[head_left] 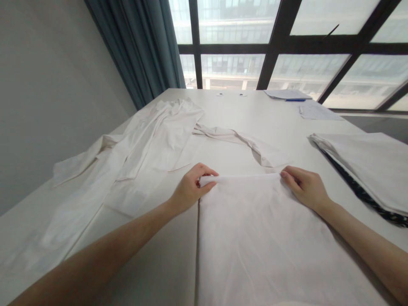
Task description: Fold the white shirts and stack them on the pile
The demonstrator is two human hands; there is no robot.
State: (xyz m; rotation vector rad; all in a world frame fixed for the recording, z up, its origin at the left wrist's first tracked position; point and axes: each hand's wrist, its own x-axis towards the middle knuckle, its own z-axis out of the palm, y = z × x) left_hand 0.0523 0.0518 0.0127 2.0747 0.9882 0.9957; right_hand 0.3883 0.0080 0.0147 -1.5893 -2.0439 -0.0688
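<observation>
Your hands pinch a white cloth (261,238) on a table (229,110).
Your left hand (190,189) and right hand (304,185) each grip a far corner, fingers closed.

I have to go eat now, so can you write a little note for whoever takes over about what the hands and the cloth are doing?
Left hand: pinching the far left corner of the white cloth.
Right hand: fingertips gripping its far right corner.
The cloth lies flat on the table, far edge folded over.
Done: a stack of folded cloths sits at right.
Left: a rumpled white garment lies spread at left, unfolded.
</observation>
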